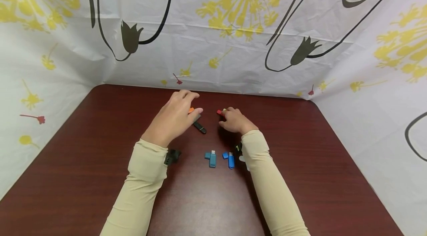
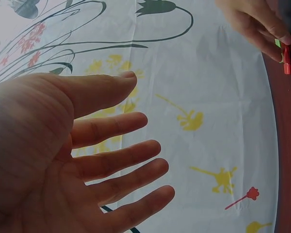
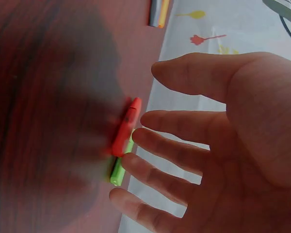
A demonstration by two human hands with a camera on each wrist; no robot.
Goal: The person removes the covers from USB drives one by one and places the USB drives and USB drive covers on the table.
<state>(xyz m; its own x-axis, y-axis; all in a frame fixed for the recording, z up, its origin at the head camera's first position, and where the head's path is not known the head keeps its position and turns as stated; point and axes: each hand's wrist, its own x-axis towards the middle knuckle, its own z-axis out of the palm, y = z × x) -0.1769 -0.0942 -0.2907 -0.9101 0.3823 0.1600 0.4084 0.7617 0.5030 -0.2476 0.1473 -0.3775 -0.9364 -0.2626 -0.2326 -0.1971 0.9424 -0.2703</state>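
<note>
Because red stick (image 3: 126, 127) lies close beside green stick (image 3: 117, 174) near counter's (image 1: 287, 136) far edge, right hand (image 1: 236, 122), fingers spread, empty, could knock both askew; left hand (image 1: 174, 117), loosely wide, empty, might brush orange piece (image 1: 191, 110) if lowered.

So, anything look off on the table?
Mildly odd: teal rectangular USB stick and blue slim USB stick lie with bare metal plugs, apparent teal cap and blue cap beside them. No spill visible.

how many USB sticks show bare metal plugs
2: the teal stick below picture centre, and the blue stick between it and the right sleeve, which may hide more.
</note>
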